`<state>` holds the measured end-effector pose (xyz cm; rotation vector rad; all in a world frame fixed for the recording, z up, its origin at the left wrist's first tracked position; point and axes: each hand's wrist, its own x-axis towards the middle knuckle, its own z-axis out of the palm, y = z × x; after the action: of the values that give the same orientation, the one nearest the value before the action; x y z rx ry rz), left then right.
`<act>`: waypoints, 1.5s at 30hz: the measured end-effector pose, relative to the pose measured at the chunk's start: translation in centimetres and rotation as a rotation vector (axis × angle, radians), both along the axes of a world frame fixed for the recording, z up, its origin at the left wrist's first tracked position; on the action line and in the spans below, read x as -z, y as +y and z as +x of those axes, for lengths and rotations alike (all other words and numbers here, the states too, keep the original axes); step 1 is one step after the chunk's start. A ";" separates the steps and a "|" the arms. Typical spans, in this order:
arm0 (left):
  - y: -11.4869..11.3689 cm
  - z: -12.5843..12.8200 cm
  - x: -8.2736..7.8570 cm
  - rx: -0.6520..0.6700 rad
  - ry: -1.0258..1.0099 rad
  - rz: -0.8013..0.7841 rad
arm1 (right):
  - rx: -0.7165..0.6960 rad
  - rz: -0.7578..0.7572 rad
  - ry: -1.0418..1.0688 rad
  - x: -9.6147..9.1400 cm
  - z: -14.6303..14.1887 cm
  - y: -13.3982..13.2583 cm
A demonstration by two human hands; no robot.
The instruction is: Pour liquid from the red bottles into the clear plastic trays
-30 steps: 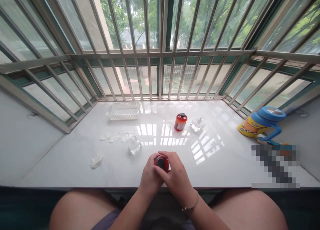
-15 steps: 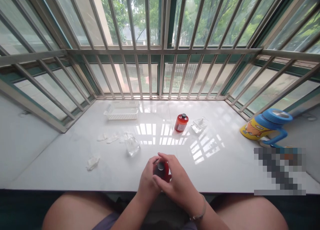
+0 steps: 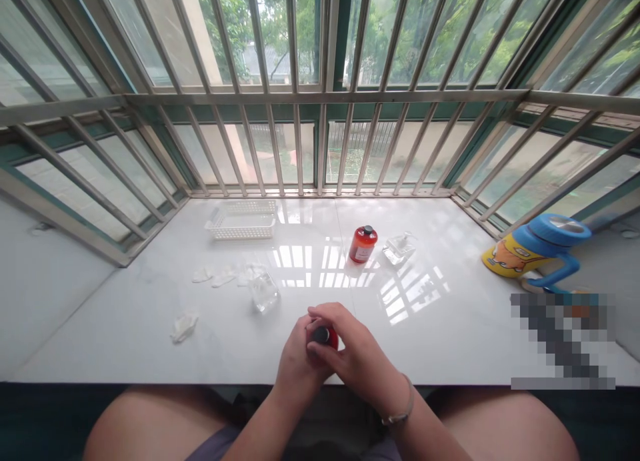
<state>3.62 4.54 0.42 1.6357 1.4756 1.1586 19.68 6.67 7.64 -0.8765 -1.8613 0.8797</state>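
Both my hands are wrapped round a small red bottle [image 3: 331,341] with a black cap, just above the near edge of the white sill. My left hand [image 3: 299,361] grips its body from the left. My right hand [image 3: 353,353] closes over it from the right, fingers curled near the cap. A second red bottle with a black cap [image 3: 363,244] stands upright further back. A clear glass bottle [image 3: 263,291] lies left of my hands, and another clear bottle [image 3: 399,248] lies right of the standing red one.
A white plastic basket [image 3: 242,221] sits at the back left. Several white cotton pads [image 3: 223,275] lie scattered, one [image 3: 183,326] nearer the left. A blue and yellow cup with a handle [image 3: 536,249] rests at the right. Metal window bars [image 3: 320,97] enclose the sill.
My hands have stayed on the red bottle, turning slightly around its cap. The view has shifted a little downward.
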 end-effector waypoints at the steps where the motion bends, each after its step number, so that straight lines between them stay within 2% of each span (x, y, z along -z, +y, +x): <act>1: 0.0 0.0 0.0 0.002 0.003 0.012 | -0.002 -0.007 0.011 0.0 0.1 0.0; 7: 0.0 0.2 -0.4 -0.012 0.013 0.018 | -0.014 0.052 -0.025 0.0 0.0 -0.3; 11: -0.1 0.1 -0.1 -0.038 -0.010 -0.001 | 0.142 0.056 -0.081 0.4 -0.4 -0.4; 15: -0.2 -0.1 -0.3 0.011 -0.057 -0.019 | 0.249 -0.083 -0.089 0.9 0.0 -0.5; 20: -0.2 0.0 -0.7 -0.009 -0.063 -0.034 | 0.166 -0.130 -0.080 0.5 0.9 -0.9; 24: -0.2 0.1 -0.6 -0.006 -0.048 0.015 | 0.073 -0.113 -0.096 0.2 0.6 -1.4; 30: -0.1 0.2 -0.7 -0.016 -0.013 0.030 | 0.139 -0.090 -0.055 1.0 -0.5 -1.2; 35: 0.1 0.1 -0.6 0.022 -0.027 0.104 | 0.093 -0.070 -0.042 0.9 -0.2 -0.9; 39: 0.1 0.0 -0.3 0.003 -0.029 0.026 | 0.089 0.027 0.002 0.5 0.4 -0.8; 42: -0.1 -0.1 0.1 0.006 -0.028 0.017 | 0.196 0.065 0.005 0.8 1.5 -0.1; 45: -0.3 -0.2 0.6 0.003 -0.004 0.037 | 0.402 0.027 -0.034 1.9 3.8 1.1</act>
<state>3.39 4.25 -0.18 1.6587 1.4568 1.1937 23.47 7.76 5.79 -1.2010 -1.6393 0.5909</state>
